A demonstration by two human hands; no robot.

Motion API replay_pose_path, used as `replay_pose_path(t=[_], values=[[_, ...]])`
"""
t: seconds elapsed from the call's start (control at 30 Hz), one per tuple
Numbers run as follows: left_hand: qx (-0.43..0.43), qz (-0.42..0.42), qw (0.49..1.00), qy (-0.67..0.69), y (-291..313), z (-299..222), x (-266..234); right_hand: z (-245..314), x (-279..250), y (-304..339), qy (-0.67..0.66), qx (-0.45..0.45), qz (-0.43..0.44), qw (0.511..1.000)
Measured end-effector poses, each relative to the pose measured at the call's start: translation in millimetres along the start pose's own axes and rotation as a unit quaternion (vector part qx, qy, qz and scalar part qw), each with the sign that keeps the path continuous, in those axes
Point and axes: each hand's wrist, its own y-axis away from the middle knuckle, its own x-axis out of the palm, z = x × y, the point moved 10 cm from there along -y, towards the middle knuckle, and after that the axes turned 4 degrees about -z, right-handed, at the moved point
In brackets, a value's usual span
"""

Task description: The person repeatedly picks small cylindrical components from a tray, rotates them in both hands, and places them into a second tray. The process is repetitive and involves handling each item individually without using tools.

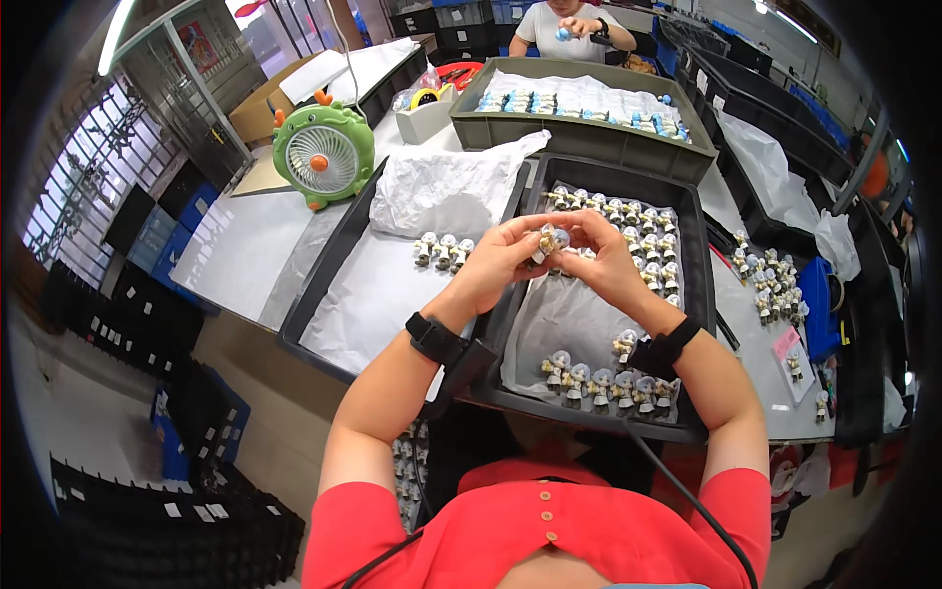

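Where trays crowd, seemingly a workshop.

Worktable: a long pale-grey bench runs up the middle of the view, its front edge curved by the lens.
Floor: beige, showing to the left of the bench.
Floor storage: stacks of black trays and blue crates stand on the floor at the left.
Shelving: a grey metal-framed rack rises at the upper left.
Light: a fluorescent tube glows at the top left; another bright strip shows at the top right.
Right side: dark bins line the bench's far right edge.
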Motion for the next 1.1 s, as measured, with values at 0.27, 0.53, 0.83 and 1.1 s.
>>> replay_pose_path(t=[0.27, 0.53, 0.83, 1.1], values=[[0.024, -0.010, 0.993, 0.113, 6, -4, 3, 7, -4, 3, 0.033, -0.023, -0.016, 0.999], [0.052, -0.018, 0.977, 0.206, 7, -1, 15, 39, 6, 9, 0.156, -0.118, -0.011, 0.981], [0.080, 0.001, 0.979, 0.189, 9, -9, 22, 58, 0, 12, 0.152, -0.162, -0.040, 0.974], [0.067, -0.015, 0.975, 0.209, 11, -2, 20, 52, 4, 11, 0.113, -0.127, -0.019, 0.985]])
